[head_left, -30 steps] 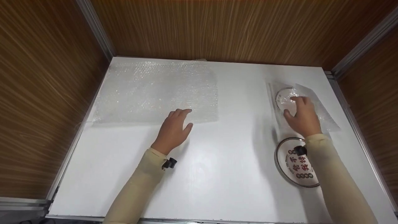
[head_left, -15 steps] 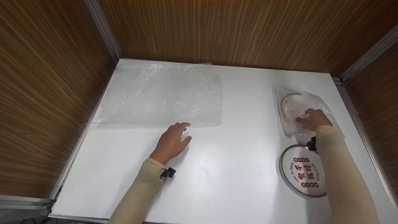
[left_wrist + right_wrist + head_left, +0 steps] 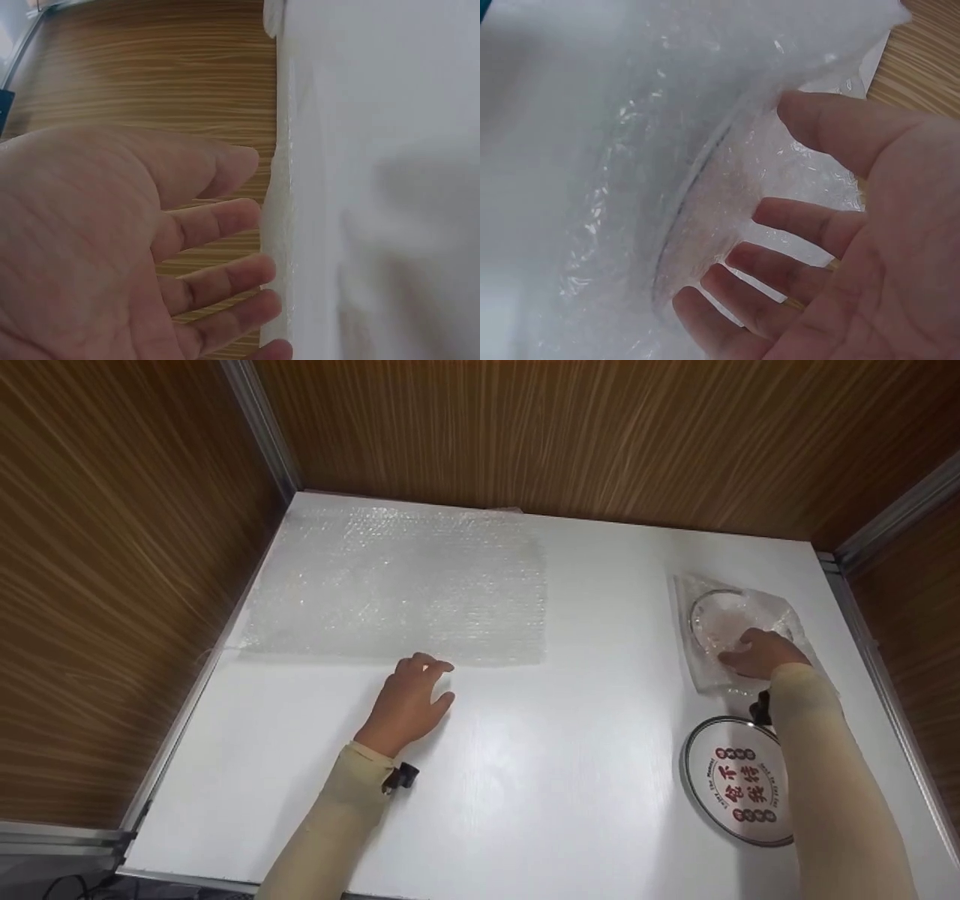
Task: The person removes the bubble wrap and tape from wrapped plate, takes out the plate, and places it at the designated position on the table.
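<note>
My left hand, fingers loosely bent and holding nothing, is at the front edge of a flat sheet of bubble wrap. In the left wrist view the thumb and fingers are spread. A plate wrapped in bubble wrap lies at the right, its dark rim line showing through. My right hand is at that wrapped plate; in the right wrist view its fingers are extended along the wrap. Whether they press on it I cannot tell. Nearer me lies a bare plate with red characters, partly hidden by the right sleeve.
Everything lies on a white table. Wood-grain panels with metal corner posts stand along its back and both sides. Some dark cables show below the front left corner.
My right hand has lowered and moved right over the wrapped plate, and the raised flap of wrap now lies flatter. My left hand has stayed nearly still while the head view shifted slightly.
</note>
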The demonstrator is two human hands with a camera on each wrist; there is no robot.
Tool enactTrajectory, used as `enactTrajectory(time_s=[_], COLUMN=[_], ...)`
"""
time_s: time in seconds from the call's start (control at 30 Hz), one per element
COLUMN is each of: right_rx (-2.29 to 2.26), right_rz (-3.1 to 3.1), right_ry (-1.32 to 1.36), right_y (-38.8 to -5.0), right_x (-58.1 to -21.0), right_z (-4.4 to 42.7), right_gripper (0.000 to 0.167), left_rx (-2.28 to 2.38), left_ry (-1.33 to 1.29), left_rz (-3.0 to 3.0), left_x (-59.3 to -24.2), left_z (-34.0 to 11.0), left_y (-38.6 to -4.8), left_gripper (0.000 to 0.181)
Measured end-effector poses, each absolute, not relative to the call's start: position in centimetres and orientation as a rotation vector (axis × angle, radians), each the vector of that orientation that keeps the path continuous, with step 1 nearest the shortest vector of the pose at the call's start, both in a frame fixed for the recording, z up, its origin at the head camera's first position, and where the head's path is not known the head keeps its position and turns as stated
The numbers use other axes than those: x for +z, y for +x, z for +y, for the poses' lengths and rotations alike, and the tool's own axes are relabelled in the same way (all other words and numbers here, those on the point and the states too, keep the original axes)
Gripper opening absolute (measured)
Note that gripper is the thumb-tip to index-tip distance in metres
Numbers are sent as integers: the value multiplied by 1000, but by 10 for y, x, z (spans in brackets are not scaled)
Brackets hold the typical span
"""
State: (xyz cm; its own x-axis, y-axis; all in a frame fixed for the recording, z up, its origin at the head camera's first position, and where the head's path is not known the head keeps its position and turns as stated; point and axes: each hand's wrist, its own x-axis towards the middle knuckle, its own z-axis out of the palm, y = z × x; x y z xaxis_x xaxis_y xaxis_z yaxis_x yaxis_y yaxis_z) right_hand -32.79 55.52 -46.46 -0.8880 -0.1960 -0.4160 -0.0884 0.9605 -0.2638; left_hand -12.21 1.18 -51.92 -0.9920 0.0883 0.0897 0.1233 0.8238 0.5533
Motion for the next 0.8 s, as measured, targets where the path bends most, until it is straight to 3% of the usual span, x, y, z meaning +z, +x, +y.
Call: enactTrajectory(time_s=[0.23,0.8], right_rx=[-302,-309], right_rz=[2623,2616], right_ry=[-193,-268], right_y=[-337,-338], right_x=[-469,-462], right_z=[560,516], right_gripper=[85,70], left_rx=[-818,-893], left_ry=[-17,12], left_rz=[-3046,-3202], left_x=[-522,-526], left_z=[-1,-11], left_y=[-124,-128], left_gripper=[66,68])
